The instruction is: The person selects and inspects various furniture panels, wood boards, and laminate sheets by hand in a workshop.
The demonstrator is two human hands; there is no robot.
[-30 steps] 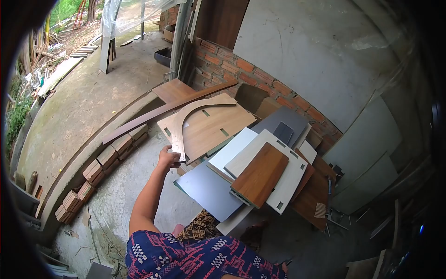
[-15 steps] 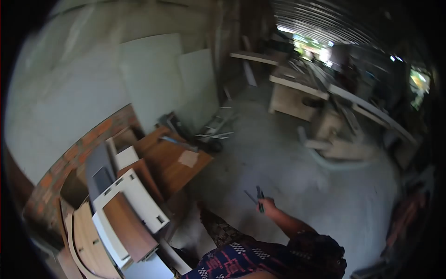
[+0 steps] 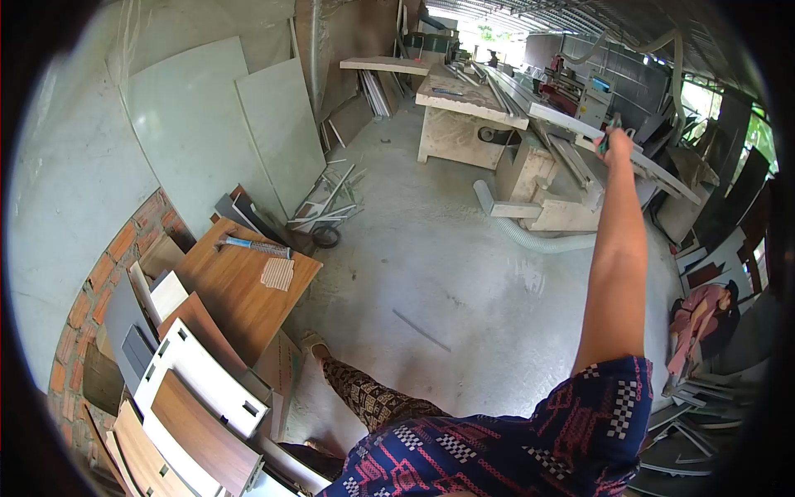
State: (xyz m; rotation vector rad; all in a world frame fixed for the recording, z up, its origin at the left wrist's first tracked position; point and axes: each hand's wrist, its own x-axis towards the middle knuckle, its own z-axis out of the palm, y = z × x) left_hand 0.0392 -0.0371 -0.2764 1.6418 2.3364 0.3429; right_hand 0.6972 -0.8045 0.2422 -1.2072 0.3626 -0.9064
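My right arm stretches out toward the back right. At its end my right hand (image 3: 614,151) is closed around a plier-like hand tool (image 3: 607,139) with dark and green parts, mostly hidden by the fingers. In this view the hand overlaps the long pale rail of the saw table (image 3: 571,120). On the concrete floor in front of me lies a thin dark strip (image 3: 421,330). My left hand is out of view.
At left, a wooden board (image 3: 228,286) bears a hammer (image 3: 252,244) and a piece of corrugated cardboard (image 3: 277,274). Stacked panels (image 3: 203,373) stand nearer me. Offcuts (image 3: 331,203) lie by the wall. A ribbed hose (image 3: 530,240) curves below the saw table. Pink cloth (image 3: 694,323) hangs at right.
My right hand has moved up and away to the right with the tool, from low over the floor to arm's length. The camera view has shifted, and the thin strip now lies apart from the hand.
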